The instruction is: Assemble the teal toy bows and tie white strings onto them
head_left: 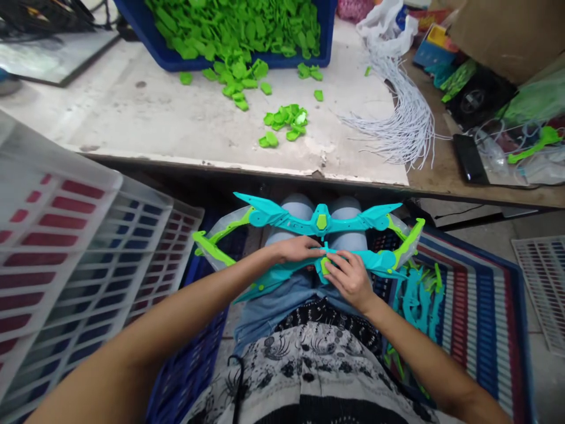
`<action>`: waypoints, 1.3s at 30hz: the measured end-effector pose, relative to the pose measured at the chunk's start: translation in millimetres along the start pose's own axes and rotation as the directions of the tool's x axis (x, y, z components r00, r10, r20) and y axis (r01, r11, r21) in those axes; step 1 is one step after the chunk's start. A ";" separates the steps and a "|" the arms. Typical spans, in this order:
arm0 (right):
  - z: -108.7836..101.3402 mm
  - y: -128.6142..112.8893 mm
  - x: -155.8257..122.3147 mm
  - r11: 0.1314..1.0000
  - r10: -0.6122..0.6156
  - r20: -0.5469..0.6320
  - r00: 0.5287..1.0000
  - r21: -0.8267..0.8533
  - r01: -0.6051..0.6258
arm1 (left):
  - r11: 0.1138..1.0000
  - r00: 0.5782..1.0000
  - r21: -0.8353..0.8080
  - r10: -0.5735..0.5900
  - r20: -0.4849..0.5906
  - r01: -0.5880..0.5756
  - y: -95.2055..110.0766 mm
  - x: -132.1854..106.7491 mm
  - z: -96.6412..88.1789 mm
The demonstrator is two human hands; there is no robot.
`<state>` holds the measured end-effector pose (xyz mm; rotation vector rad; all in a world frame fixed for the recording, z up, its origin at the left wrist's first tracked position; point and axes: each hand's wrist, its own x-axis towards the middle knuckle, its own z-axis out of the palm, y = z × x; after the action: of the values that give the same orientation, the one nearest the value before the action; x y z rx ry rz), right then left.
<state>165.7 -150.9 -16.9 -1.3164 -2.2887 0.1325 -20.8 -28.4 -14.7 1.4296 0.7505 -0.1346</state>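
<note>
Evidently two teal bows lie across the person's lap (260,315), both middles facing up. Towards the waist edge of the lap is the near bow (375,259): the right hand (351,278) grasps its middle, fingers bent beside and onto the one near cap (325,266), which is green. The left hand (300,248) lays its fingers on the same middle; whether they pinch or merely press, I cannot tell. Towards the knee edge rests the far bow (282,221), held by neither hand, with one green far cap (322,221) at its centre.

Judging by that, the far bow's middle looks done, while the near cap is in place but partly covered, so its fit remains unclear. Beyond the right forearm, teal parts (415,294) overlap at the left edge of the striped crate (477,312), too tangled to count.

Along the front edge of the surface (110,118) sits one small heap (286,118) of green pieces. One bundle of white cords (410,118) spreads by its front right corner. Farther back, a larger spill (238,76) touches one blue bin (139,26), where countless more pieces lie loose and unused.
</note>
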 end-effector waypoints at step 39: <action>-159.1 259.2 173.3 0.400 0.895 -0.011 0.446 -0.426 -0.812 | 0.094 0.619 0.992 0.775 -0.129 0.089 -73.6 -79.9 56.3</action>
<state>371.2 105.9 102.9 -2.7495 -1.5241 0.1964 -98.1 -120.8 -35.9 3.0888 0.8223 0.5074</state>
